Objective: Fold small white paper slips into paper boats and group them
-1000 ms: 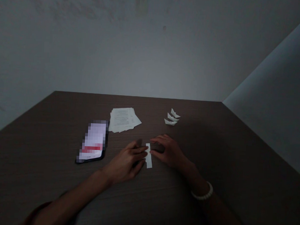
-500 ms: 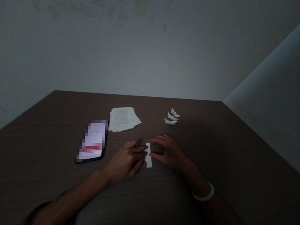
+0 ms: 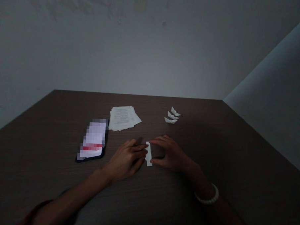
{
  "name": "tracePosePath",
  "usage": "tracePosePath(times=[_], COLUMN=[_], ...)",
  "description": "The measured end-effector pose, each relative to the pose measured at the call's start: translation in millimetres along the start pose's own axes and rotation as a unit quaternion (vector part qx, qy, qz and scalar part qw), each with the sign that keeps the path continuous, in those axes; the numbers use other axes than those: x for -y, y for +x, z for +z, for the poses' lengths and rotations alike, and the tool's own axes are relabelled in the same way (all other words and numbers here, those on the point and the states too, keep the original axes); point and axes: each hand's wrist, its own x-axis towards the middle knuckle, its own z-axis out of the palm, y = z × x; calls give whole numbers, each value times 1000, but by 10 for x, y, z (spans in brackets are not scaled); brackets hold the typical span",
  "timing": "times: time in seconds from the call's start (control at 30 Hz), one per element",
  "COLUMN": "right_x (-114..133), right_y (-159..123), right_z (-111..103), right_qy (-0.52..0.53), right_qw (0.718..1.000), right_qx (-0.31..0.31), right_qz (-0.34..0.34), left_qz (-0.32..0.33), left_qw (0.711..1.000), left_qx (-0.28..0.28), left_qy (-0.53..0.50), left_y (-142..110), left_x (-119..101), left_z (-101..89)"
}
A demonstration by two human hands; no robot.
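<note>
A narrow folded strip of white paper (image 3: 148, 154) lies on the dark wooden table (image 3: 213, 145) between my hands. My left hand (image 3: 128, 159) rests flat beside it, fingertips pressing on the strip's left edge. My right hand (image 3: 169, 151) arches over the right side, index finger at the strip's far end and thumb at its near end. A white bead bracelet (image 3: 208, 196) circles my right wrist.
A phone (image 3: 93, 140) with a lit screen lies to the left. A stack of printed sheets (image 3: 123, 118) sits behind it. Three small folded paper boats (image 3: 172, 115) stand further back on the right. Walls close in behind and to the right.
My right thumb has slid toward me along the strip's right edge to its near end. My left hand has stayed in place.
</note>
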Motion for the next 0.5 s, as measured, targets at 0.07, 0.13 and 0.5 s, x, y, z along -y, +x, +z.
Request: tracePosePath(times=[0.07,0.13,0.5], right_x=[3,-2,1], right_y=[-8,-15,-40], right_z=[-4,-1,2], right_qy=[0,2,-7], right_qw=[1000,1000,1000], right_qx=[3,3,0], right_qz=[-3,-7,7], left_qz=[-1,1,8], left_qw=[1000,1000,1000], left_qx=[-4,-7,-5], left_qy=[-2,0,14], left_y=[0,1,-12], left_x=[1,1,0], left_z=[4,6,11])
